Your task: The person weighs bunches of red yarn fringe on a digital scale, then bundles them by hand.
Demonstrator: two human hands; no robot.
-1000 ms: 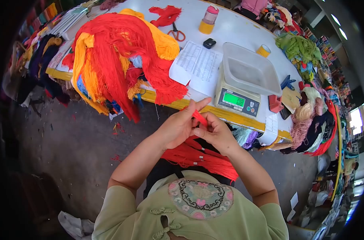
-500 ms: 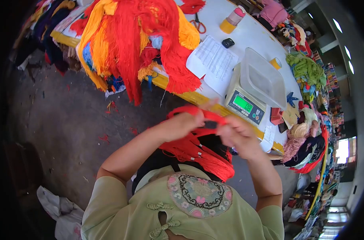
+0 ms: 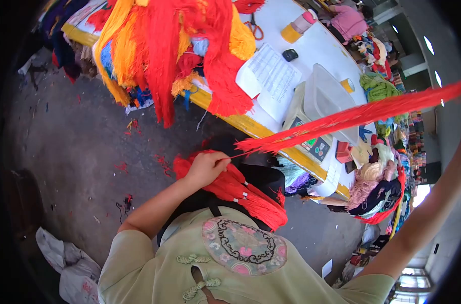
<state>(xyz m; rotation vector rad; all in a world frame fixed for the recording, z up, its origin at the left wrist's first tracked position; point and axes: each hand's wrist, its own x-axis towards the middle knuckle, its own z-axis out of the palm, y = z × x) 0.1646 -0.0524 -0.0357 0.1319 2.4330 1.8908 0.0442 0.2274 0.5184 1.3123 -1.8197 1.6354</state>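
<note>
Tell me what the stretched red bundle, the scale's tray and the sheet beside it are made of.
Red bundle: fine loose threads, perhaps silk or rayon, with ends that fan out into fibres. Tray: smooth plastic, translucent. Sheet: matte white paper, printed.

Long red thread hank (image 3: 352, 117) runs taut and slanted, fanning up and right from the left hand's (image 3: 206, 168) pinched fingertips (image 3: 221, 158). Red tassel bundle (image 3: 255, 200) lies right under those fingers.
</note>
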